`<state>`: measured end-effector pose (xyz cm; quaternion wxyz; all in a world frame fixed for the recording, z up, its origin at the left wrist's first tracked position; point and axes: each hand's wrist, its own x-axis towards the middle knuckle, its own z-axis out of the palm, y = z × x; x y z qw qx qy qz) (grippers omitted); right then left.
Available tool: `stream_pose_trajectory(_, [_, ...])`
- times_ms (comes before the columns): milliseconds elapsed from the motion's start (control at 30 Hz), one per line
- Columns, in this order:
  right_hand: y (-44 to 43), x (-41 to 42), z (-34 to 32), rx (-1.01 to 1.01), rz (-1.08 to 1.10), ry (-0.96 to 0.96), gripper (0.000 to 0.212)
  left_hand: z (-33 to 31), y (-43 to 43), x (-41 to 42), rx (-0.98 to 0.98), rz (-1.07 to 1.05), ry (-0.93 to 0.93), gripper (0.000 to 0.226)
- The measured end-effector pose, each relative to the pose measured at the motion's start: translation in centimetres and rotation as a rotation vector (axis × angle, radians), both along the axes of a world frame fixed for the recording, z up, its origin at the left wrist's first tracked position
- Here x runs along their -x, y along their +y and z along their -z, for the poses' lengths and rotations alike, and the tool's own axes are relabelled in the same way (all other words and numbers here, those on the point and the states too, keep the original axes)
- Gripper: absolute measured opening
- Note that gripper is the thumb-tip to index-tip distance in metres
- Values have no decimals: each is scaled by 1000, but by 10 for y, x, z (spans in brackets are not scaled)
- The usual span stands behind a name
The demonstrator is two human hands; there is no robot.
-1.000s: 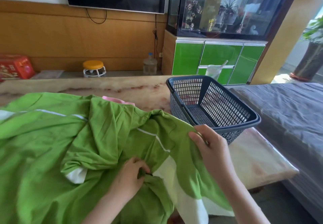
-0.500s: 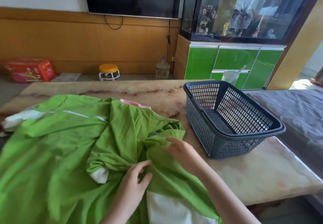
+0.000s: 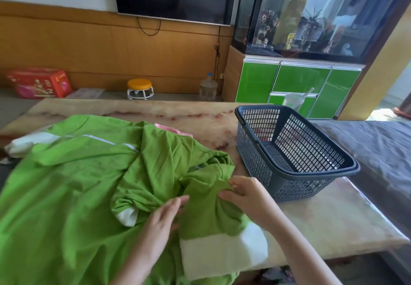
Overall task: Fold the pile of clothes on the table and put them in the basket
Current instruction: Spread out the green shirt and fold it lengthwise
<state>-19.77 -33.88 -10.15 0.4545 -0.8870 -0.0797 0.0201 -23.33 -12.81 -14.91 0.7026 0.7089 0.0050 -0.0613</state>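
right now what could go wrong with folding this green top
1. The white hem of the green top seems to hang past the near edge of the table, so its weight could drag the top off.
2. The cloth is bunched where the right hand pinches it and the left hand lies flat, so folding now may trap creases.
3. A pink garment lies under the top, and a hard tug might pull it along.
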Motion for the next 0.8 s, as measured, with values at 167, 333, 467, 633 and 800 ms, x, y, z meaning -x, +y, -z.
stream_pose_trajectory(167, [69,-25,0,-171,43,110,14,-13,20,-2,31,-30,-35,69])
stream_pose_trajectory(333, [104,-13,13,-542,-71,476,15,7,25,13,-379,-126,-137,108])
stream_pose_trajectory(467, [100,-9,14,-694,-177,552,26,30,27,10,-634,-198,-256,101])
stream_pose_trajectory(633, [75,-18,12,-545,-219,300,35,17,33,5,-462,-308,-252,47])
stream_pose_trajectory(800, [62,-30,17,-201,-161,90,38,-10,64,-9,-145,-354,-56,37])
